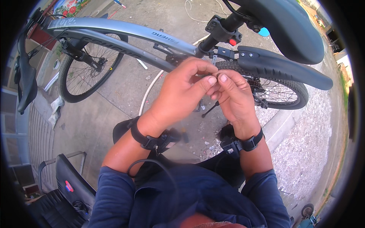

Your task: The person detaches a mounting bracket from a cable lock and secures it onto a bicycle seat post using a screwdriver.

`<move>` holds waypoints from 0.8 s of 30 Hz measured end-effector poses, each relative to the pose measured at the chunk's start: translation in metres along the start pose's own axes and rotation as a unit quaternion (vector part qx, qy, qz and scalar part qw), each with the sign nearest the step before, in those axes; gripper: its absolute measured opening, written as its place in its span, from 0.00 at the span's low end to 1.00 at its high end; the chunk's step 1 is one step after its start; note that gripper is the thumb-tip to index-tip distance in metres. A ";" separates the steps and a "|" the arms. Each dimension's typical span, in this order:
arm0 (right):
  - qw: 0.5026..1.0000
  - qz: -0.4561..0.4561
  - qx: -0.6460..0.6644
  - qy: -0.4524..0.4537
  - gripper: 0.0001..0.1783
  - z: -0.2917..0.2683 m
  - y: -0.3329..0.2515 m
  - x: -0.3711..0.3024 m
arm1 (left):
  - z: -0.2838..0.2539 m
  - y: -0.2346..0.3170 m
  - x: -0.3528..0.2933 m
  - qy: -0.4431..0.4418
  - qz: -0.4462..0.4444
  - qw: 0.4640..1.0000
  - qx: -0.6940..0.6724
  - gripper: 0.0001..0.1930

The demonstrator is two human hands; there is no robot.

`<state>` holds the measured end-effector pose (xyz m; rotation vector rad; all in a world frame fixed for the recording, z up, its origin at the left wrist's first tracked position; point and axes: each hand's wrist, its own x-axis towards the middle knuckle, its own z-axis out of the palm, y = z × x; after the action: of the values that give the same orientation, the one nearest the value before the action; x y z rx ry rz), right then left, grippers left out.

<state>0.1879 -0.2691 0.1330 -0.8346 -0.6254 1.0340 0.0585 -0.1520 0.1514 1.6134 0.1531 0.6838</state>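
My left hand (186,89) and my right hand (235,93) meet in front of the bicycle, thumbs and fingertips pinched close together. Between the fingertips is a small dark piece, too small and too covered to name. Just beyond my hands stands a grey bicycle frame (125,28), its front end to the left. Behind my right hand are the rear wheel (300,93) and a black rear mudguard (281,68). Above them, at the upper right, is the black saddle (292,30) on its seatpost. My left hand covers part of the crank area.
The front wheel (91,72) and handlebar grip (28,85) are at the left. A pale hose (146,93) runs over the concrete floor. A black chair (72,186) stands at the lower left. A blue round object (263,32) lies beyond the saddle.
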 end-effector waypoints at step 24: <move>0.960 -0.125 -0.204 0.149 0.12 -0.042 -0.074 0.045 | -0.009 0.008 -0.003 0.096 -0.125 0.974 -0.160 0.04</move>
<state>0.2739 -0.2594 0.1747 -1.2103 -0.6743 0.5380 0.0498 -0.1470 0.1580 1.1941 0.3626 0.6313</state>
